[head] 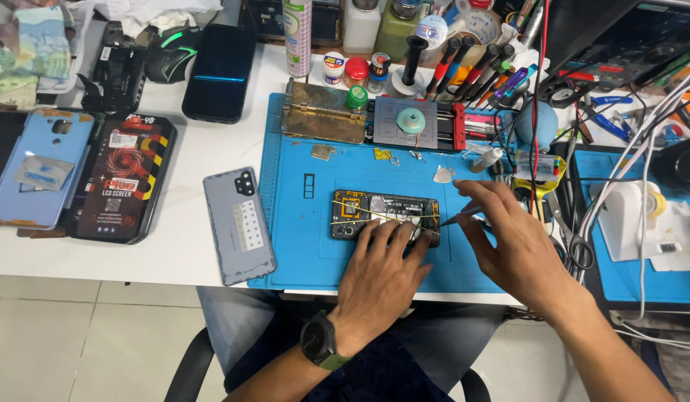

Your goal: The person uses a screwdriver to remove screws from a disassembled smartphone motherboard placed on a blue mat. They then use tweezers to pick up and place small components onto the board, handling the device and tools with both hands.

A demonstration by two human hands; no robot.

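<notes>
— Nearest the lens, what shows?

— Two bare forearms. On the left wrist sits a dark wristwatch (317,339) with a green strap.

— And across the white tabletop (174,246), from left to right?

— First a light-blue phone case (38,167), then a black boxed screen part (123,177) with red artwork. Next comes a grey phone back cover (239,224), lying face down just off the edge of a blue work mat (300,253).

— Where is the phone being worked on?

— An opened phone (384,216) lies flat at the middle of the mat. Its back is off; dark boards, metal shields and thin yellow lines across it are exposed.

— The hands?

— The left hand (380,279) lies spread, fingers flat on the phone's lower right part, grasping nothing. The right hand (509,242) has its grip closed round a thin dark tool (458,217), whose tip points at the phone's right end. Cables and scissors crowd the far right.
</notes>
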